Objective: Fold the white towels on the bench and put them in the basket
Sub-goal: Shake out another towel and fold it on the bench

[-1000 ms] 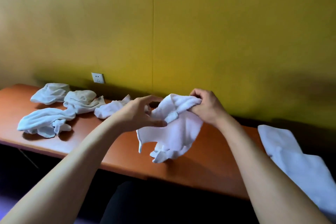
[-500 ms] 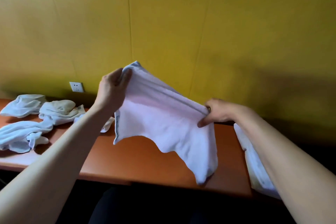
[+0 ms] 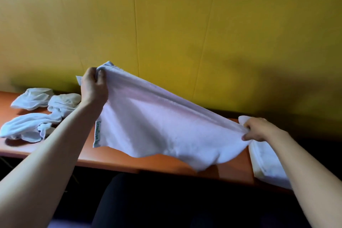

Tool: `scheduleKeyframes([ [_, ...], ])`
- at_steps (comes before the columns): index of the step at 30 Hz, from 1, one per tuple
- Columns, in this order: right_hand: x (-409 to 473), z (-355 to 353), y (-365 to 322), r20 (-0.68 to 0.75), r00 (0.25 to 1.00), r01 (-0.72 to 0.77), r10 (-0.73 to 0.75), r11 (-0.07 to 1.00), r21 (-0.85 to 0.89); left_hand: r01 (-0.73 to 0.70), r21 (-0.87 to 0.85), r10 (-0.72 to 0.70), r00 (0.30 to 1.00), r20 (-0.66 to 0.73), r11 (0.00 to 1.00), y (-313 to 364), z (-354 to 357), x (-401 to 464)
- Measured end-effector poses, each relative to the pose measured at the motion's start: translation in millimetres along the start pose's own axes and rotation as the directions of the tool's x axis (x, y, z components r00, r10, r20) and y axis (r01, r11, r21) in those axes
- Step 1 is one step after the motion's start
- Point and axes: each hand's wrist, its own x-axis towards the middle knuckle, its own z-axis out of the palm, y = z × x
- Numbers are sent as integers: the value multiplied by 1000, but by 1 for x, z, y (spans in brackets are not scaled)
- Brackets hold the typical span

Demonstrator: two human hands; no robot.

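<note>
towel (image 3: 166, 131), white, is held spread in the air above the orange bench (image 3: 114, 157), its top edge stretched taut on a slope from upper left down to lower right. left hand (image 3: 93, 87) grips the upper left corner, fingers curled closed around bunched cloth, raised in front of the yellow wall (image 3: 185, 24). right hand (image 3: 259, 129) pinches the lower right corner, thumb and fingers closed on the edge. lower edge hangs loose, near the bench surface. crumpled towels (image 3: 37, 114) lie on the bench at left, well apart. another white towel (image 3: 266, 164) lies flat under the right forearm.
</note>
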Motion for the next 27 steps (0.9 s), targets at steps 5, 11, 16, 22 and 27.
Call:
scheduleKeyframes([
  [5, -24, 31, 49, -167, 964, -182, 206, 972, 151, 34, 33, -34, 999, -14, 999, -30, -25, -13],
  [11, -40, 16, 54, -620, 716, -138, 322, 935, 326, 40, 20, -40, 999, -32, 999, -57, -32, -34],
  [16, -8, 6, 41, -334, 779, 2, 531, 531, 848, 158, 147, -166, 985, 38, 976, -96, -14, -21],
  [22, 95, 57, 21, -133, 797, 102, 589, 86, 991, 329, 289, -343, 939, -3, 899, -150, 48, -15],
  [27, 180, 106, 17, 5, 767, 21, 641, -32, 999, 540, 198, -550, 835, -4, 818, -197, 115, 2],
])
